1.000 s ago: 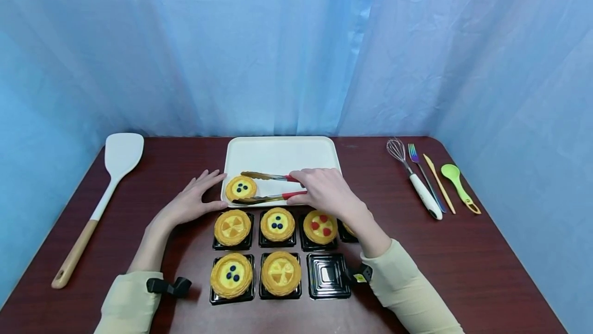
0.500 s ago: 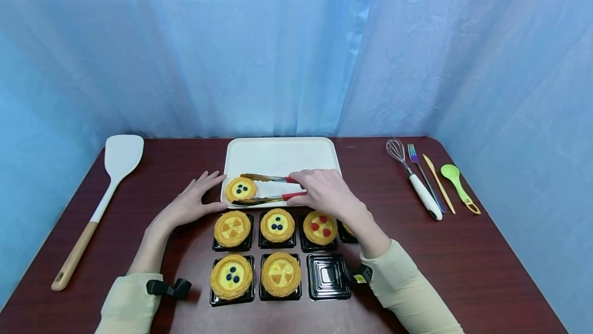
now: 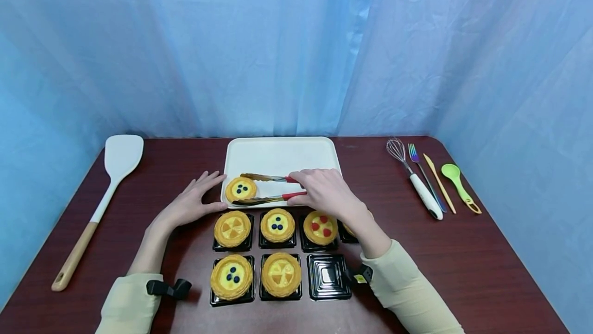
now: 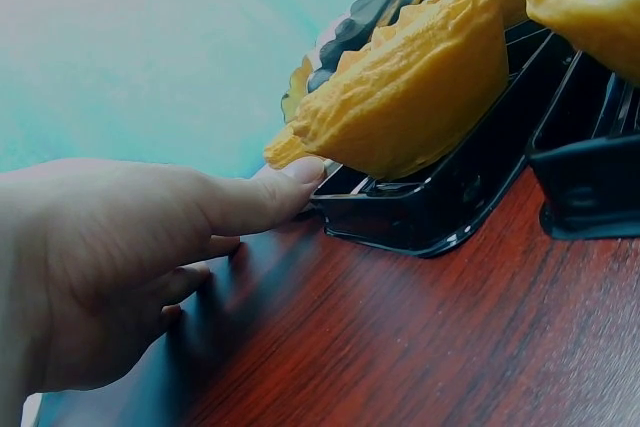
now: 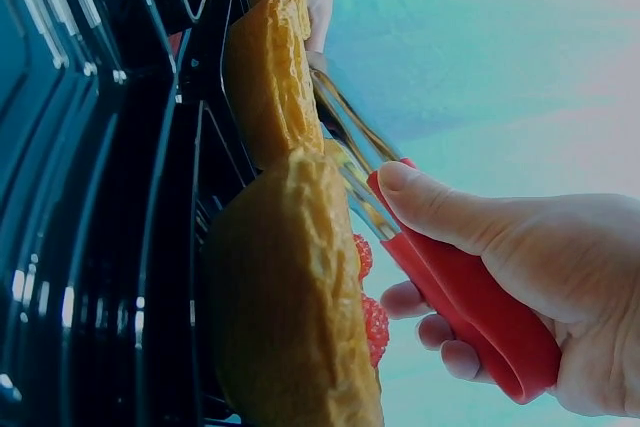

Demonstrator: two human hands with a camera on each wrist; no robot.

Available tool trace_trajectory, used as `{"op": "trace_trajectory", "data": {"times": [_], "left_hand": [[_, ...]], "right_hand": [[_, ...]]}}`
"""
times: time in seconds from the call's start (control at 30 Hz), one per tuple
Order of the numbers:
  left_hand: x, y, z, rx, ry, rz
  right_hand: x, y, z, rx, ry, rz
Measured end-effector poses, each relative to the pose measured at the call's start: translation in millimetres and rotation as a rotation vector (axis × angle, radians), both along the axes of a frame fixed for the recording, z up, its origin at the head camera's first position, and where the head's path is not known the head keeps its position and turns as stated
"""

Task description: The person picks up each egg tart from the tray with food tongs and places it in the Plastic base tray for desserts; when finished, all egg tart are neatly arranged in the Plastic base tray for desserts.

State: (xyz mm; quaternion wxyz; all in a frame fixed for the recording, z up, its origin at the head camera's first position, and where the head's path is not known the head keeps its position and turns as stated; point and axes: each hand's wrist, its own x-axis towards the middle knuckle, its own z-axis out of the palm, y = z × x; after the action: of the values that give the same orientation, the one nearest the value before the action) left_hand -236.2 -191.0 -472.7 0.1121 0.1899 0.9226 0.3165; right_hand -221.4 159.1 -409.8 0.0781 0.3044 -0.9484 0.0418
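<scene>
Fingers [image 3: 296, 177] of the right hand [image 3: 324, 192] remain wrapped round the red-handled tongs [image 3: 266, 188], tips spread beside the blueberry tart [image 3: 241, 188] resting unmoved on the near-left tray [image 3: 278, 154]; left hand [image 3: 190, 203] lies flat.

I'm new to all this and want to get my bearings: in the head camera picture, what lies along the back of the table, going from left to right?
White spatula → white tray → whisk → fork → orange knife → green spoon.
</scene>
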Motion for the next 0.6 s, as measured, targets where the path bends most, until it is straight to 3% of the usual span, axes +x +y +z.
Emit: {"op": "trace_trajectory", "data": {"times": [0.6], "left_hand": [[-0.1, 0.1, 0.1, 0.003, -0.009, 0.001]], "right_hand": [[0.0, -0.1, 0.2, -0.024, 0.004, 0.009]]}}
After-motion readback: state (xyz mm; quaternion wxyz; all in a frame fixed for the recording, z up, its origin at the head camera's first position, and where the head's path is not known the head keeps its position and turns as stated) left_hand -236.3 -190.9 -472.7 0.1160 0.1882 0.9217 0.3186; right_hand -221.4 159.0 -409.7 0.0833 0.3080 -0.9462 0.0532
